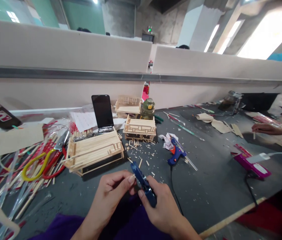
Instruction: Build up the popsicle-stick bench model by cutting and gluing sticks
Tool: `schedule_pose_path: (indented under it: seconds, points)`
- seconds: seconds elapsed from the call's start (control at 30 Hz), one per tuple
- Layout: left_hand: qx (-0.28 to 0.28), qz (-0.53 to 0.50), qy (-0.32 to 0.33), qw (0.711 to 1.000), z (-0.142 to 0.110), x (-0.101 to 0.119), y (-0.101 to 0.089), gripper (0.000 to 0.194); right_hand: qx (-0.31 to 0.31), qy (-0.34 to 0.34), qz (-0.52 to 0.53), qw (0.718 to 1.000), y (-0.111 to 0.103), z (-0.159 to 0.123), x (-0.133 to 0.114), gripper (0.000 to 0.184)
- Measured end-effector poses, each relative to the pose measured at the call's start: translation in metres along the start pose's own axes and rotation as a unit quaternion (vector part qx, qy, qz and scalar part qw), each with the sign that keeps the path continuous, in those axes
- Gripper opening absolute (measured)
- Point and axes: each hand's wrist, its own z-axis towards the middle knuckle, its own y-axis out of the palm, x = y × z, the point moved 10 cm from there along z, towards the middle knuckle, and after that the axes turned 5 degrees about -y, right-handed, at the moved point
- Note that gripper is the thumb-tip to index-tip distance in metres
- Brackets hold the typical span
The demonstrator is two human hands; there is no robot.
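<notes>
My right hand [162, 205] is wrapped round a dark blue clipper-like hand tool [143, 183], its exact kind unclear. Close against its upper side, my left hand [117, 191] pinches what looks like a thin wooden stick, mostly hidden by the fingers. Beyond both hands stands a small bed-like model made of sticks [94, 150]. A smaller stick model with a lattice front [140, 128] is further back, and another stick model [128, 105] sits behind it. Short cut stick pieces [137, 145] lie scattered before the models.
A blue glue gun [177, 151] lies to the right, its cord running toward me. Scissors with yellow and red handles [44, 163] rest on bundled sticks at left. A phone [102, 111] leans upright behind the models. At far right are a magenta power strip [252, 165] and another person's hand [264, 128].
</notes>
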Motion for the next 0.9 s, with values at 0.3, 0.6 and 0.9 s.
schedule_pose_path:
  seconds: [0.3,0.6,0.9]
  points:
    - [0.071,-0.04,-0.047,0.996,0.006,-0.011,-0.009,0.039,0.028,0.002,0.033,0.999,0.002,0.009,0.012,0.01]
    - [0.1,-0.048,-0.066,0.992,0.011,-0.024,-0.02,0.034,0.115,0.148,0.189,0.964,-0.008,0.004,0.053,0.031]
    - [0.182,-0.003,0.072,0.981,-0.009,0.011,-0.052,0.024,0.099,0.095,-0.137,0.981,-0.084,-0.014,0.02,0.044]
